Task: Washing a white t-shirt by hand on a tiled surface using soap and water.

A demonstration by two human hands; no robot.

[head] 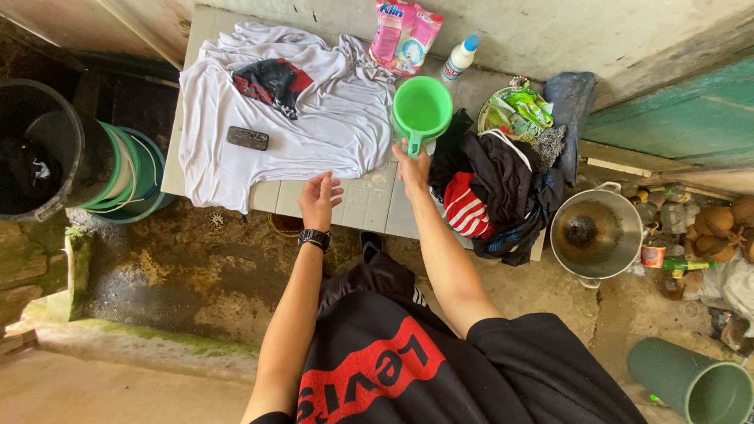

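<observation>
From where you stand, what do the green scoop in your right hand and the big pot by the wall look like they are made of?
The green scoop looks like plastic: even bright colour, smooth, faintly glossy, with a moulded handle that the right hand grips. The big pot looks like metal, probably aluminium or steel: dull silver-grey rim and side handles, with a dark, stained inside.

**Around my fingers on the wash counter**

Left of my fingers a white shirt [290,118] lies spread, a dark brush [247,138] on it. Right of them sits a heap of dark clothes [495,196]; beyond, a pink packet [404,35], white bottle [459,59], and metal pot [595,233].
</observation>
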